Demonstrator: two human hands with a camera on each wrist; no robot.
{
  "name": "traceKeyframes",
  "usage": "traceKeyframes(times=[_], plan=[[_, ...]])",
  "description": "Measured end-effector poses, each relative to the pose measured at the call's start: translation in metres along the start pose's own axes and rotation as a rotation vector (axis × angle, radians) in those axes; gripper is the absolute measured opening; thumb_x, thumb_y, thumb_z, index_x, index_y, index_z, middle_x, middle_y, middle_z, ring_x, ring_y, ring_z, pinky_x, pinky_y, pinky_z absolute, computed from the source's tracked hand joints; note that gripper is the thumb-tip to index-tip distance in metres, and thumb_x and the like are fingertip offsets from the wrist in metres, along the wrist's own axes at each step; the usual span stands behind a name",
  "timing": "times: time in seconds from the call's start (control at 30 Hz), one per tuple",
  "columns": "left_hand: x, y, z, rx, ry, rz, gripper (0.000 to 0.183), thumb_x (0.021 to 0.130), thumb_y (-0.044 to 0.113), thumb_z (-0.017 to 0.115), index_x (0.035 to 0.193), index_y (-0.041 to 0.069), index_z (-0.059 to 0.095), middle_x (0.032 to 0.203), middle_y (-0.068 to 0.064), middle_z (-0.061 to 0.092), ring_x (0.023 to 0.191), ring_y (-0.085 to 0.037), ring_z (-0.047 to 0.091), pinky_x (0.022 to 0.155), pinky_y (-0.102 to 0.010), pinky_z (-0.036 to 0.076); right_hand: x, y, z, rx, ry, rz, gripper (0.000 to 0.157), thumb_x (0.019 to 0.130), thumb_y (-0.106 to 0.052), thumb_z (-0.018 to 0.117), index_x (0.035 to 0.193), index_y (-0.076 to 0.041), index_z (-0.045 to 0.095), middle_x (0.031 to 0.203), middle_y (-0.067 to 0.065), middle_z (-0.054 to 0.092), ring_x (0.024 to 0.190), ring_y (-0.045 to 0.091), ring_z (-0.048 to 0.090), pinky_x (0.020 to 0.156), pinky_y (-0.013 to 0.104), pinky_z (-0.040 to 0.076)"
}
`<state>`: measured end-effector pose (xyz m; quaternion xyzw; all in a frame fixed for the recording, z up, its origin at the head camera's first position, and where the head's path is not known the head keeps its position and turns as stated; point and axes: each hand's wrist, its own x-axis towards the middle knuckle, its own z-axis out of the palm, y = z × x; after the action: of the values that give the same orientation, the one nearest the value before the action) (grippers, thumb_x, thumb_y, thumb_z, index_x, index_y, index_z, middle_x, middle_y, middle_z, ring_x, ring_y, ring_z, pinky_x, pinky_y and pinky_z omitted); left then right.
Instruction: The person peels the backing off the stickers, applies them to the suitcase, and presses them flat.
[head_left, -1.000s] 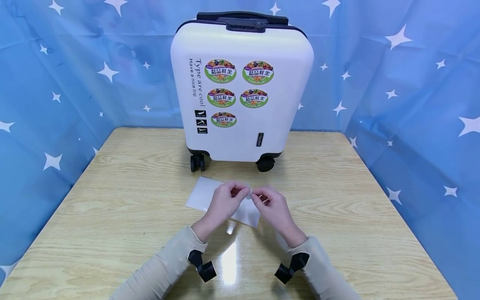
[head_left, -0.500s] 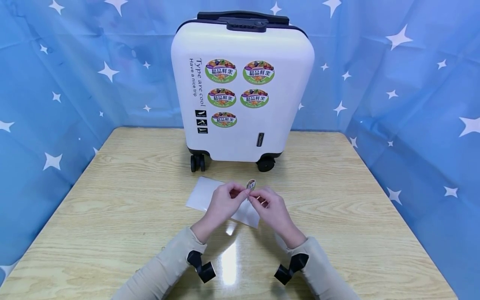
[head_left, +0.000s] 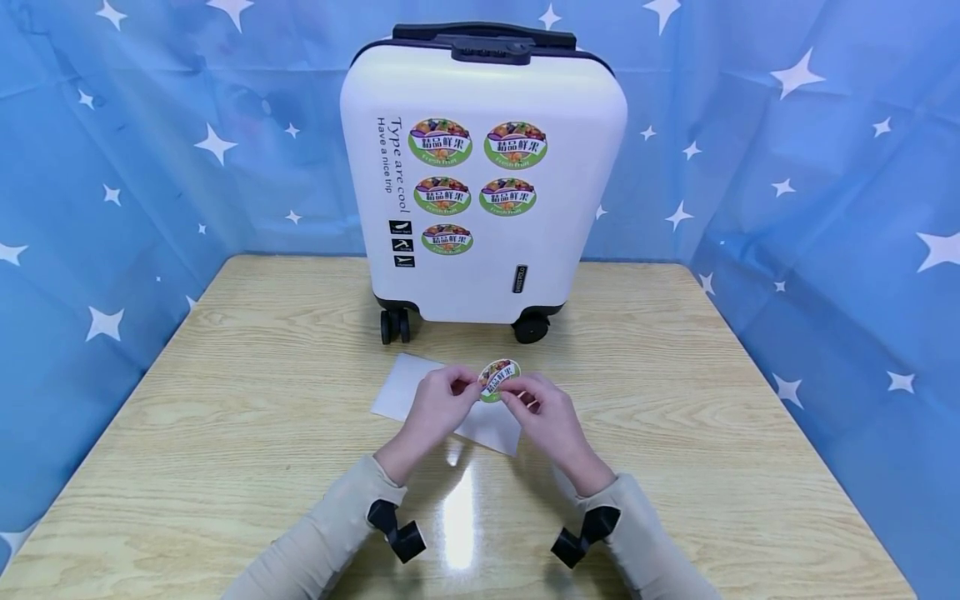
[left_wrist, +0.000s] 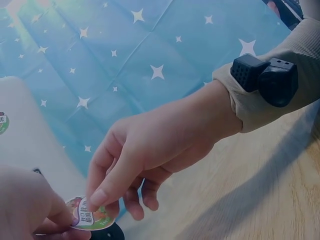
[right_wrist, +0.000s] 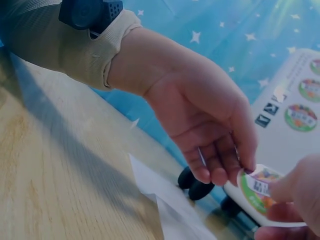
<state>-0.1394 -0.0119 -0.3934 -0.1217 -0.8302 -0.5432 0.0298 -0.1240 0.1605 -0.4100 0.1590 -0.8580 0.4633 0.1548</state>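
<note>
An oval fruit sticker (head_left: 498,375) with a colourful fruit print and a green lower edge is held above the white sheet (head_left: 408,386), its printed face up. My left hand (head_left: 441,405) pinches its left edge between thumb and forefinger. At the opposite edge, my right hand (head_left: 549,417) pinches it, the thumb lying over the print in the left wrist view. Behind the hands stands a white suitcase (head_left: 555,208) bearing several matching stickers. Two of them sit in the top row, two in the middle and one at the lower left.
The suitcase stands upright on black wheels (head_left: 531,328) at the back of the wooden table (head_left: 247,400). Blue curtains (head_left: 810,217) with white stars enclose the back and sides. Black wrist cameras (head_left: 397,532) are strapped over both sleeves.
The sticker has turned from edge-on to face up, so its print now shows fully. My left hand has shifted slightly left, and the gap between the hands has widened.
</note>
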Motion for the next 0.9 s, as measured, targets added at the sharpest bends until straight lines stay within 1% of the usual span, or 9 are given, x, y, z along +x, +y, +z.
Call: traceKeyframes(times=[0.17,0.33,0.53,0.9], plan=[[0.000,-0.001,-0.004,0.008,-0.006,-0.006,0.009,0.086,0.006,0.062,0.088,0.002,0.068,0.077,-0.002,0.063,0.071,-0.013,0.055,0.063,-0.027,0.047,0.000,0.000,-0.004,0.001,0.006,0.054,0.011,0.085,-0.005,0.067,0.094,-0.010,0.070,0.084,0.000,0.061,0.069,0.013,0.057,0.059,0.024,0.049],[0.001,-0.002,-0.006,0.018,0.000,-0.012,0.008,0.086,0.007,0.063,0.089,0.003,0.069,0.077,-0.001,0.062,0.070,-0.013,0.054,0.062,-0.027,0.046,0.001,0.000,-0.007,0.012,0.033,0.083,0.010,0.085,-0.006,0.066,0.094,-0.007,0.069,0.085,0.002,0.062,0.070,0.014,0.058,0.060,0.025,0.049],[0.001,-0.001,-0.010,0.048,-0.007,-0.008,0.008,0.087,0.008,0.063,0.090,0.003,0.068,0.077,-0.001,0.062,0.069,-0.013,0.053,0.061,-0.027,0.046,0.003,0.002,-0.009,0.015,0.061,0.087,0.009,0.084,-0.006,0.067,0.093,-0.005,0.067,0.085,0.004,0.062,0.070,0.015,0.058,0.060,0.029,0.050],[0.000,-0.003,-0.012,0.098,-0.024,0.000,0.005,0.087,0.007,0.063,0.089,0.005,0.068,0.079,-0.001,0.064,0.069,-0.013,0.053,0.061,-0.027,0.046,0.003,0.001,-0.010,0.030,0.053,0.108,0.011,0.083,-0.006,0.068,0.094,-0.006,0.067,0.087,0.004,0.062,0.071,0.016,0.058,0.062,0.031,0.051]])
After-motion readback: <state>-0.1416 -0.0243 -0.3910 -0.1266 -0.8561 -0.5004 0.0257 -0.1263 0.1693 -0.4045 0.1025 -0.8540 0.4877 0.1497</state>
